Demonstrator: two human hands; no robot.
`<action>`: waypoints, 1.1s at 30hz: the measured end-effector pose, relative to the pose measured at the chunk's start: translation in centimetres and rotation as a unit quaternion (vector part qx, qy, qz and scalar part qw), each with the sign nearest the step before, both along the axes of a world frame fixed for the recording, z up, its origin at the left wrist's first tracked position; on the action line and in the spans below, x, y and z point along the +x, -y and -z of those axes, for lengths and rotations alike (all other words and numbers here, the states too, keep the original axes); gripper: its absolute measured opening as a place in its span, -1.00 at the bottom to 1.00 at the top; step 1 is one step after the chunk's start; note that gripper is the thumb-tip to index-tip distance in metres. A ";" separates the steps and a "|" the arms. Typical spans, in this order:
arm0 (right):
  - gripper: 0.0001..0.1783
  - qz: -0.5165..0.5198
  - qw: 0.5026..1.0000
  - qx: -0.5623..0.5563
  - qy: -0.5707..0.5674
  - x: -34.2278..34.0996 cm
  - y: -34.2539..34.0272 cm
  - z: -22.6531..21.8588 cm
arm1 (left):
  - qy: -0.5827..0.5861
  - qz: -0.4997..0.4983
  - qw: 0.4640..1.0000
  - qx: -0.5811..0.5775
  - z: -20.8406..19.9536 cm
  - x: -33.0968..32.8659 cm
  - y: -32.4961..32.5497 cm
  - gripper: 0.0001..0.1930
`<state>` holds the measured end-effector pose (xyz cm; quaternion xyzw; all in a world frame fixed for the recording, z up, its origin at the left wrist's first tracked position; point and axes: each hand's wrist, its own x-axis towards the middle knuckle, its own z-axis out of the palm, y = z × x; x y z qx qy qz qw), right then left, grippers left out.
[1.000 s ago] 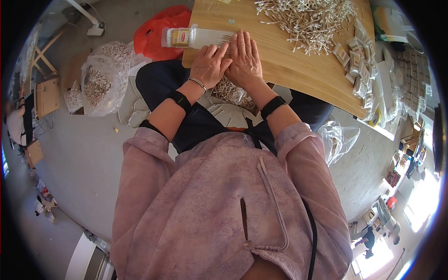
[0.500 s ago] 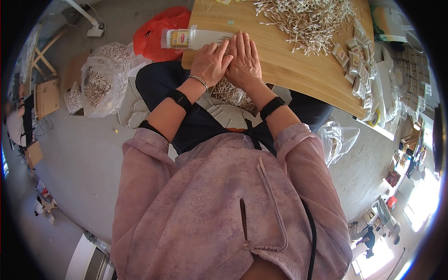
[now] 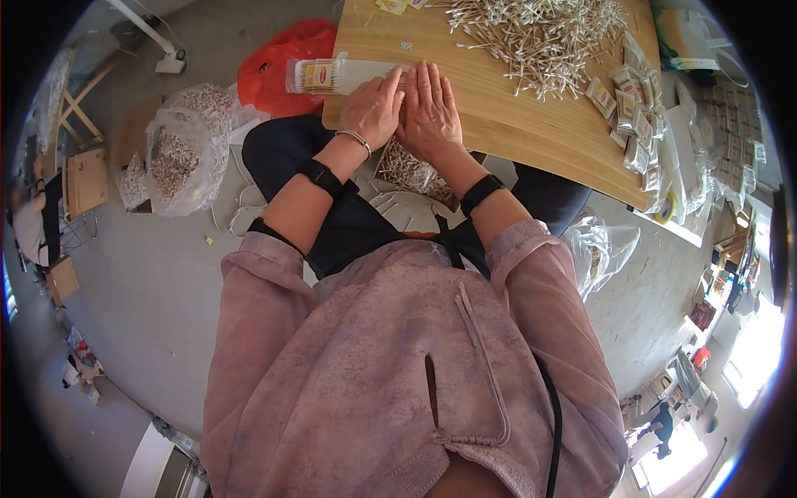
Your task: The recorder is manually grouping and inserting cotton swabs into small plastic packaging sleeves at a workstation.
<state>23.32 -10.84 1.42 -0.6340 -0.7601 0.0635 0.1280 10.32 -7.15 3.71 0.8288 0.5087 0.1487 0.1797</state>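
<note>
My left hand (image 3: pixel 374 109) and my right hand (image 3: pixel 432 108) lie side by side, palms down, at the near edge of the wooden table. The right fingers are stretched out and pressed flat together. My left fingers point forward and touch the right hand; whatever lies beneath both hands is hidden. Left of them rests a clear packet of cotton swabs (image 3: pixel 318 76) with a yellow label, on the end of a whitish strip (image 3: pixel 359 75) that runs toward my fingers. Below my wrists, a box of loose cotton swabs (image 3: pixel 407 170) shows between my legs.
A big heap of cotton swabs (image 3: pixel 540 37) covers the far table, with several filled packets (image 3: pixel 633 108) at its right. A red plastic bag (image 3: pixel 278 70) and clear bags of swabs (image 3: pixel 187 153) stand left. Another clear bag (image 3: pixel 602 249) sits right of my leg.
Both hands have shifted very slightly back toward me and remain side by side. A few swab ends that showed beyond the left fingertips are now hard to see.
</note>
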 end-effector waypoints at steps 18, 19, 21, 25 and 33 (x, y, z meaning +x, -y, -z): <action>-0.53 0.217 0.968 0.104 -0.074 6.8 -0.2 -1.4 | 0.174 -0.104 0.979 0.008 -0.7 -0.8 -0.5 -0.73; -0.56 0.298 0.947 0.080 -0.091 7.9 -0.4 -1.4 | 0.175 -0.105 0.979 0.007 -0.2 -0.9 -0.5 -0.73; -0.57 0.350 0.929 0.033 -0.112 10.1 -0.9 -1.0 | 0.158 -0.116 0.976 0.092 0.7 -0.6 -0.7 -0.71; -0.54 0.342 0.929 0.083 -0.113 10.6 -1.7 -0.8 | 0.167 -0.088 0.959 0.212 2.3 -0.1 -1.7 -0.68; -0.66 0.178 0.970 0.115 -0.117 6.8 -1.9 -0.5 | 0.036 -0.052 0.984 0.164 2.4 0.1 -1.5 -0.69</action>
